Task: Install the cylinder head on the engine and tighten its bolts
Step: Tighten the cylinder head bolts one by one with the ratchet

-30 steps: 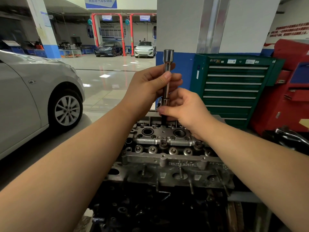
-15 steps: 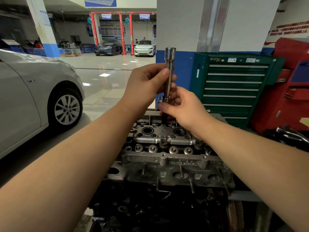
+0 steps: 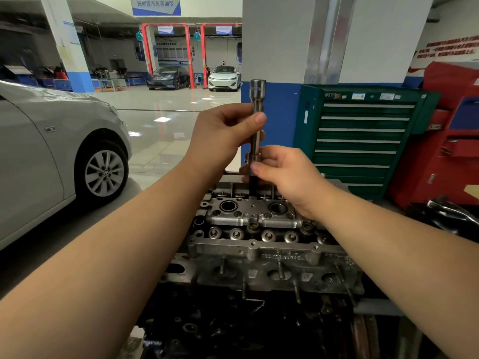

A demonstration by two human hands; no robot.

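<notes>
The grey metal cylinder head [image 3: 259, 250] sits on the dark engine block [image 3: 233, 320] in front of me. A chrome socket extension bar [image 3: 256, 104] stands upright over the far edge of the head, its dark lower end reaching down among the bolt holes. My left hand [image 3: 223, 130] grips the upper part of the bar, thumb across its front. My right hand [image 3: 285, 174] pinches the bar's lower collar just above the head. The bolt under the tool is hidden by my fingers.
A silver car [image 3: 51, 156] stands close on the left. A green drawer tool cabinet [image 3: 360, 136] and a red cabinet [image 3: 445, 141] stand behind the engine on the right. A white and blue pillar [image 3: 280, 47] rises behind the tool. Studs stick out of the head's near face.
The extension bar has tilted slightly and shifted a little with both hands still on it. My left thumb has slid across the bar. The engine has not moved.
</notes>
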